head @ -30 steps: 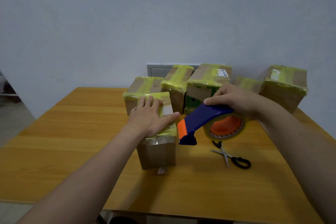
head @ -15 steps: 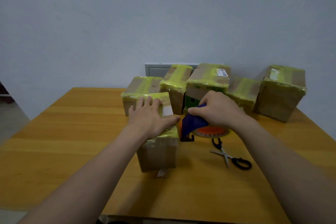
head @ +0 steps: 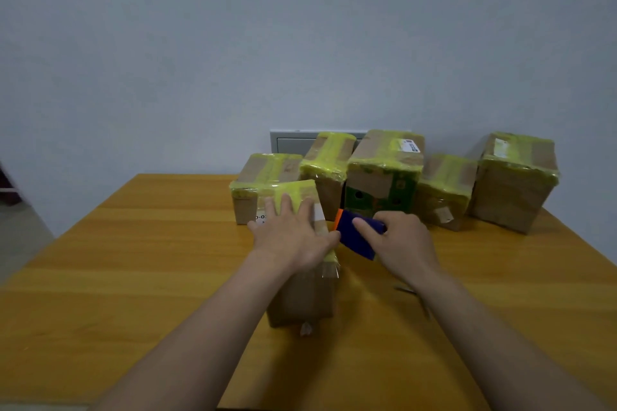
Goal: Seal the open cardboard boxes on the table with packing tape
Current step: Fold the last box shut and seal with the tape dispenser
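Left hand (head: 293, 237) lies flat, fingers spread, on the near box (head: 302, 277) at table (head: 133, 277) centre. Right hand (head: 399, 243) grips the blue dispenser (head: 355, 233), set against that box's right top edge. Yellow tape already crosses its top; judged, another strip is starting. Five boxes (head: 384, 170) behind all carry tape and appear sealed, though their far sides are hidden. Probably little remains.

The wooden surface (head: 133, 277) is carrying six cardboard boxes. The near box (head: 302, 297) is sitting in front; five taped boxes are standing in a row behind it, the rightmost box (head: 514, 180) lying farthest from it.
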`<state>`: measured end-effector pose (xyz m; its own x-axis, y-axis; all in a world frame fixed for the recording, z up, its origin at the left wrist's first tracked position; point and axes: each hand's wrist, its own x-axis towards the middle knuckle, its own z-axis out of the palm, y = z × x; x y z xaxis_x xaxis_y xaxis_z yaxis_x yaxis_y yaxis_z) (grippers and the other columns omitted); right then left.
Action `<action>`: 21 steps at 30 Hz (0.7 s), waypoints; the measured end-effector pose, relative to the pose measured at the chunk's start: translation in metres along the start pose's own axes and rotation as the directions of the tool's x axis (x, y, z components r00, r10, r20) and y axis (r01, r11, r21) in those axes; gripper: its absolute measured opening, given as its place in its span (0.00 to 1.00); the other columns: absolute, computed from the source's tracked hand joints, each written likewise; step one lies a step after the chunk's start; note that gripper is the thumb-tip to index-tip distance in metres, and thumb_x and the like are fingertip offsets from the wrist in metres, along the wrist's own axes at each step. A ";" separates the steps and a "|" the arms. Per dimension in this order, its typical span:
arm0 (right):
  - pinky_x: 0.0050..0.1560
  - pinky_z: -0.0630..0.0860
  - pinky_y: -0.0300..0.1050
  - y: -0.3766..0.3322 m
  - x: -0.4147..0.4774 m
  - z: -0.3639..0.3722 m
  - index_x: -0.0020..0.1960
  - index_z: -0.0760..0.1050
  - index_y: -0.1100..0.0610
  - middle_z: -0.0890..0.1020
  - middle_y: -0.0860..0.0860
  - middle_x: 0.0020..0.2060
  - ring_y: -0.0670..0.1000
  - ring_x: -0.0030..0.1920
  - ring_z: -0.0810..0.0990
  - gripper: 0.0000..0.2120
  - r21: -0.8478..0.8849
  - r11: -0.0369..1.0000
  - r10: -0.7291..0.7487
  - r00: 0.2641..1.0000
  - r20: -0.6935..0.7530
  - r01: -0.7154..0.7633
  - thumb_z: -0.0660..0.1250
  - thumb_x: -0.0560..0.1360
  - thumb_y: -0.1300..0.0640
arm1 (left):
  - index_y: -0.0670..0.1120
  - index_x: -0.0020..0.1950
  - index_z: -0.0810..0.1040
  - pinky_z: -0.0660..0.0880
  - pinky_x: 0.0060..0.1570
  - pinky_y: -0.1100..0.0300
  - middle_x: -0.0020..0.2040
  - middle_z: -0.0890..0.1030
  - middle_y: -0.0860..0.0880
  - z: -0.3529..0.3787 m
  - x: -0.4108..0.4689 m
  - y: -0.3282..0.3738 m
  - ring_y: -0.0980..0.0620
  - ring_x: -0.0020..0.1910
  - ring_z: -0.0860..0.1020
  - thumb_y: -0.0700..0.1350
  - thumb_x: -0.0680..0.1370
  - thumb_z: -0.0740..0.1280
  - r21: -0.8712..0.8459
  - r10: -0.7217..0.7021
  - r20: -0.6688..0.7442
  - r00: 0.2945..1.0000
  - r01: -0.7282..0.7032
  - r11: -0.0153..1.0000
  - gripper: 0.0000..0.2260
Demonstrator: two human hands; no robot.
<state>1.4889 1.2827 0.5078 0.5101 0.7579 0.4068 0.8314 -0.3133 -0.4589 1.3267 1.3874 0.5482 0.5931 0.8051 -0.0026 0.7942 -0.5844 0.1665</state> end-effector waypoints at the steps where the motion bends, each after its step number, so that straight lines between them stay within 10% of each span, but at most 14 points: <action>1: 0.33 0.72 0.38 0.001 -0.003 0.007 0.40 0.77 0.49 0.79 0.43 0.31 0.42 0.33 0.77 0.18 -0.016 0.999 -0.029 1.000 0.004 0.029 0.62 0.80 0.38 | 0.60 0.82 0.52 0.55 0.74 0.29 0.85 0.49 0.46 -0.002 -0.001 0.000 0.37 0.83 0.46 0.74 0.76 0.57 -0.003 0.002 0.000 1.000 -0.002 1.000 0.39; 10: 0.49 0.68 0.44 0.009 -0.007 0.056 0.40 0.72 0.48 0.71 0.41 0.32 0.42 0.32 0.66 0.15 -0.165 0.965 -0.209 0.977 -0.026 0.203 0.65 0.80 0.40 | 0.60 0.75 0.62 0.66 0.67 0.30 0.79 0.64 0.42 -0.005 0.000 -0.013 0.32 0.78 0.57 0.75 0.73 0.60 -0.016 -0.061 -0.015 0.998 0.061 0.998 0.34; 21: 0.58 0.72 0.46 0.000 -0.017 0.077 0.48 0.78 0.48 0.78 0.43 0.40 0.45 0.41 0.73 0.12 -0.194 0.972 -0.115 0.990 0.081 0.129 0.64 0.80 0.40 | 0.66 0.79 0.62 0.53 0.75 0.31 0.84 0.55 0.46 -0.019 -0.021 -0.039 0.39 0.83 0.51 0.82 0.70 0.47 -0.058 0.034 0.042 0.999 -0.032 0.998 0.41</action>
<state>1.4633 1.3135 0.4401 0.3911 0.8329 0.3916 0.9172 -0.3175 -0.2406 1.2807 1.3948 0.5604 0.6250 0.7796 -0.0387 0.7659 -0.6030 0.2230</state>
